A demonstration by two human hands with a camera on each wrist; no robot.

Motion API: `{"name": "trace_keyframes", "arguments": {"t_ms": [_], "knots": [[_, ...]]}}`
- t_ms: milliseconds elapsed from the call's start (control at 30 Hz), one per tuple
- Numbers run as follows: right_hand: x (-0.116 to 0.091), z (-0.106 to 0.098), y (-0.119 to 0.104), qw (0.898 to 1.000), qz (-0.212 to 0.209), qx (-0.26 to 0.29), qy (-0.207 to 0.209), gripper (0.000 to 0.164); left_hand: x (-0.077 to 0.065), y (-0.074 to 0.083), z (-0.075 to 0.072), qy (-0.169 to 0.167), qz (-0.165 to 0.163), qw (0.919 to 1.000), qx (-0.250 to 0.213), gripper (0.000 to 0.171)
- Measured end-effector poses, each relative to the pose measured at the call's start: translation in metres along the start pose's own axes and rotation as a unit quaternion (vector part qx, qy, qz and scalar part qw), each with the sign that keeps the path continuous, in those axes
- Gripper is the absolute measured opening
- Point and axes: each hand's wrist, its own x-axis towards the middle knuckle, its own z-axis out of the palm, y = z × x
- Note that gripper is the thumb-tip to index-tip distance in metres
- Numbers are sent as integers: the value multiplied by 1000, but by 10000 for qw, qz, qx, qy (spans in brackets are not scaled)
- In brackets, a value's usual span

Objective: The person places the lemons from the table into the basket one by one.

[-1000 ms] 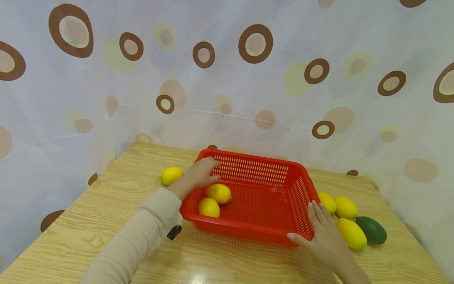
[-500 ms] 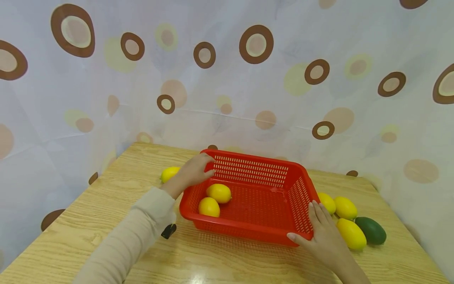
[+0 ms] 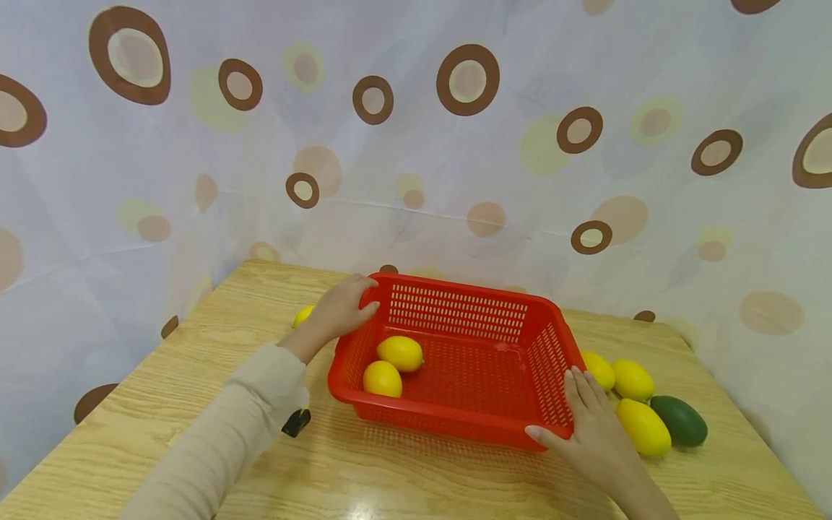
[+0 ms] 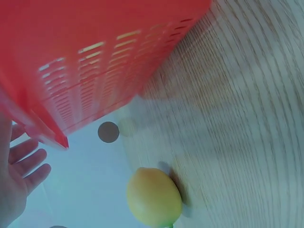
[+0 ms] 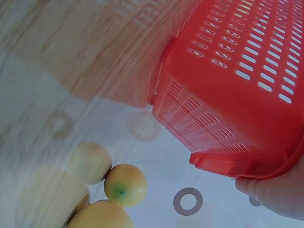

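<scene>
A red plastic basket [image 3: 455,426] with slotted walls stands on the wooden table. Two lemons [image 3: 400,354] lie inside, near its left end. My left hand [image 3: 338,307] is at the basket's back left rim, fingers loosely extended and holding nothing; in the left wrist view its fingers [image 4: 29,161] spread beside the rim. My right hand [image 3: 594,426] rests on the front right corner, fingers straight along the rim and thumb at the front edge. Part of another lemon [image 3: 302,316] shows behind my left hand; the left wrist view has this lemon [image 4: 154,197] whole.
Right of the basket lie three lemons [image 3: 643,428] and a dark green oval fruit [image 3: 679,421], close to my right hand. A patterned cloth [image 3: 416,144] hangs behind the wooden table [image 3: 162,404]. A small black object [image 3: 296,422] shows beside the left sleeve.
My left hand has moved left, from above the lemons in the basket to the left rim, and now covers more of the outside lemon. The right hand and basket stay put.
</scene>
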Motion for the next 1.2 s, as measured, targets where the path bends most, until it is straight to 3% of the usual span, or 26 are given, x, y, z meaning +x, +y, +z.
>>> {"name": "trace_keyframes", "arguments": {"t_ms": [200, 433, 933, 1200], "knots": [[1, -2, -3, 10000, 17, -8, -25, 106, -3, -9, -1, 369, -73, 9993, -58, 36], [1, -2, -3, 10000, 21, -21, -16, 106, -8, -18, -8, 248, -508, 9979, -304, 39], [0, -2, -2, 10000, -17, 23, 23, 105, -19, -43, -7, 540, -395, 9977, 101, 42], [-1, 0, 0, 9999, -53, -79, 59, 104, -22, -52, -2, 482, -424, 9974, 342, 42]]}}
